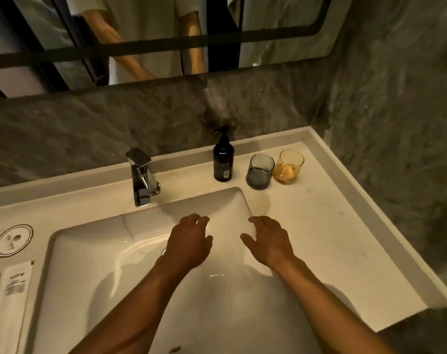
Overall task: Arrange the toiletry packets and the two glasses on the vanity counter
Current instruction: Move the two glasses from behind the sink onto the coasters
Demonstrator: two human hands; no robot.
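At the far left of the table [319,226], the toiletry packets lie flat beside the basin: two round packets [12,240] near the back, one of them cut off by the frame edge, and long flat sachets [15,284] in front of them, running toward the near edge. Further right the tap [142,176] stands behind the sink [146,290], then a dark pump bottle [223,162]. Over the basin the left hand [189,241] hovers released, fingers spread and holding nothing, and just beside it the right hand [269,241] is equally slack and empty. Beyond them, at the back right, the grey glass [259,171] and the amber glass [288,166] stand upright, touching or nearly so. Judging from this, each hand is placed to go to its own side. The packets are thin and lie flush, so the left hand would do best to slide one to lift an edge, not pinch from above. The glasses call for a grip low around the wall, one at a time, so that neither knocks its neighbour or the bottle.
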